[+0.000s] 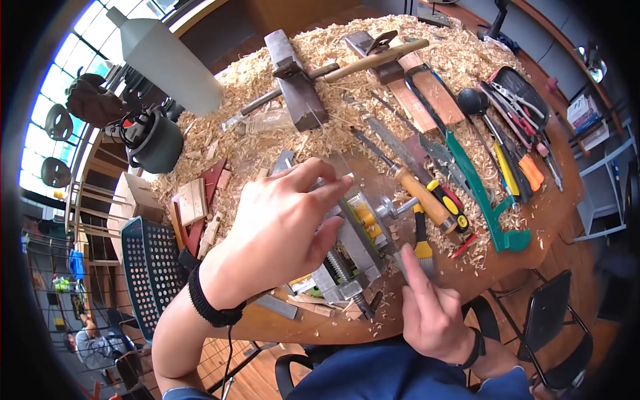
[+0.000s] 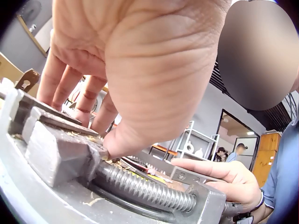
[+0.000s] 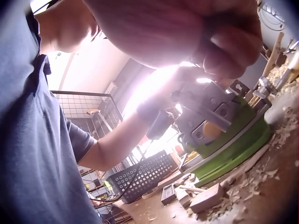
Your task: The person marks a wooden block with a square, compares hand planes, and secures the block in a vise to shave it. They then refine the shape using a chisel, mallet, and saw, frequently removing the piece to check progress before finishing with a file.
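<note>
A small bench vise (image 1: 360, 250) with grey jaws and a green body stands near the table's front edge; its threaded screw (image 2: 145, 191) shows close up in the left wrist view. Over it arches my left hand (image 1: 283, 210), fingers reaching down past the far side and thumb touching the near jaw block. A metal plate with a keyhole slot (image 2: 29, 80) stands beyond the vise. My right hand (image 1: 437, 317) grips a slim grey metal tool (image 1: 400, 261), index finger straight along it and other fingers curled. Its kind is hard to tell.
Wood shavings (image 1: 240, 150) cover the back. Two hand planes (image 1: 297, 93) and a hammer (image 1: 373, 61) lie there. To the right are a wooden-handled tool (image 1: 427, 200), a green-handled saw (image 1: 470, 173), a brush (image 1: 423, 247) and pliers (image 1: 520, 100). A white bottle (image 1: 170, 63) stands left.
</note>
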Demonstrator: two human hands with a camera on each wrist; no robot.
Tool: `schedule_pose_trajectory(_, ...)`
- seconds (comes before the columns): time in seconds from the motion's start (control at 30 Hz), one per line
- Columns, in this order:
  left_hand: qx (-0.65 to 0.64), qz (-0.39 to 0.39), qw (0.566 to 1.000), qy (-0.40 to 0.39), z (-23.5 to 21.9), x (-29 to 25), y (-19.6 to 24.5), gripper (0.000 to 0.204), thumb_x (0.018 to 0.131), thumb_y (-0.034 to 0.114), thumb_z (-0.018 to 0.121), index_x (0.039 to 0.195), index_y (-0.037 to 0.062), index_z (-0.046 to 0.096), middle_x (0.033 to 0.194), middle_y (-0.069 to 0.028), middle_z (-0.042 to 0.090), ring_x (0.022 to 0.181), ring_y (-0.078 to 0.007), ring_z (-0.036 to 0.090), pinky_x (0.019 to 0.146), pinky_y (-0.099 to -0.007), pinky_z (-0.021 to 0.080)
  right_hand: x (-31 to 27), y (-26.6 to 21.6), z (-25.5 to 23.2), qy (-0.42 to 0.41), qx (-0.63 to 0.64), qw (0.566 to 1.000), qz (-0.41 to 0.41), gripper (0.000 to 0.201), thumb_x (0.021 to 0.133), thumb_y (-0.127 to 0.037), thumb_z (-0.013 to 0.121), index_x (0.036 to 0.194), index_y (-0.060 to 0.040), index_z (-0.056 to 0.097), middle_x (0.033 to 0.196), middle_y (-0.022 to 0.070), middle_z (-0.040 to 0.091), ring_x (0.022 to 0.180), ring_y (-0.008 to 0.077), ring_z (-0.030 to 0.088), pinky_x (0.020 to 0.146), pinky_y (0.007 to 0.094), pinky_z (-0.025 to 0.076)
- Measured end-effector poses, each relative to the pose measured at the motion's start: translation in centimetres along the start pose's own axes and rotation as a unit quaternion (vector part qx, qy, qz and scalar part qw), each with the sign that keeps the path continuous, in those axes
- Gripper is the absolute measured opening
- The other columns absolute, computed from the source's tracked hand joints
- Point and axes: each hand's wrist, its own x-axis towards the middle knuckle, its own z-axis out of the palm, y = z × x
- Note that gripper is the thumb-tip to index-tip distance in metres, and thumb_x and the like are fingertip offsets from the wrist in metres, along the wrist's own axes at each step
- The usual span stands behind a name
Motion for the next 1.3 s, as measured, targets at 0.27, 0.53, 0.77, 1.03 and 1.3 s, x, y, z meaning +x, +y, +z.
schedule_pose_trajectory(0.27, 0.014, 0.007, 1.000, 0.001, -0.2, 0.2, 0.0, 0.043, 0.086, 0.010, 0.079, 0.129, 0.0066, 0.078, 0.120, -0.0130, 0.072, 0.091, -0.0353, 0.075, 0.079, -0.0454, 0.059, 0.4, 1.0, 1.1, 0.005, -0.018, 1.000, 0.003, 0.066, 0.093, 0.013, 0.061, 0.156, 0.0195, 0.041, 0.134, 0.0372, 0.069, 0.087, 0.0433, 0.080, 0.074, 0.0441, 0.064)
schedule_pose_trajectory(0.53, 0.013, 0.013, 1.000, 0.004, -0.2, 0.0, 0.2, 0.044, 0.085, 0.010, 0.078, 0.129, 0.0034, 0.077, 0.118, -0.0136, 0.072, 0.092, -0.0355, 0.075, 0.078, -0.0451, 0.060, 2.2, 1.6, 1.0, 0.004, 0.014, 1.000, -0.005, 0.066, 0.096, 0.011, 0.062, 0.158, 0.0152, 0.042, 0.136, 0.0377, 0.067, 0.085, 0.0415, 0.079, 0.072, 0.0444, 0.061)
schedule_pose_trajectory(0.77, 0.021, 0.027, 0.999, 0.011, 0.2, -0.4, 0.4, 0.045, 0.085, 0.013, 0.076, 0.128, 0.0029, 0.076, 0.115, -0.0130, 0.072, 0.097, -0.0321, 0.075, 0.077, -0.0452, 0.061, 0.9, 1.1, 0.6, 0.011, -0.003, 1.000, 0.006, 0.063, 0.100, 0.008, 0.060, 0.161, 0.0128, 0.041, 0.127, 0.0361, 0.072, 0.094, 0.0456, 0.079, 0.079, 0.0461, 0.062)
schedule_pose_trajectory(1.03, 0.015, 0.020, 1.000, 0.004, 0.1, -0.3, 0.1, 0.046, 0.086, 0.014, 0.078, 0.131, 0.0088, 0.077, 0.119, -0.0106, 0.072, 0.087, -0.0330, 0.074, 0.075, -0.0446, 0.059, 0.8, 0.2, 0.9, 0.028, -0.032, 0.999, 0.002, 0.069, 0.097, 0.009, 0.063, 0.162, 0.0126, 0.040, 0.112, 0.0350, 0.075, 0.081, 0.0418, 0.079, 0.072, 0.0459, 0.063)
schedule_pose_trajectory(1.3, 0.017, 0.040, 0.999, 0.013, 0.2, -0.3, 0.1, 0.046, 0.086, 0.013, 0.077, 0.131, 0.0061, 0.077, 0.118, -0.0104, 0.071, 0.091, -0.0335, 0.074, 0.074, -0.0457, 0.057, -2.7, -0.7, -0.9, 0.010, -0.013, 1.000, 0.020, 0.066, 0.095, 0.012, 0.059, 0.159, 0.0169, 0.040, 0.123, 0.0342, 0.074, 0.085, 0.0430, 0.079, 0.074, 0.0466, 0.063)
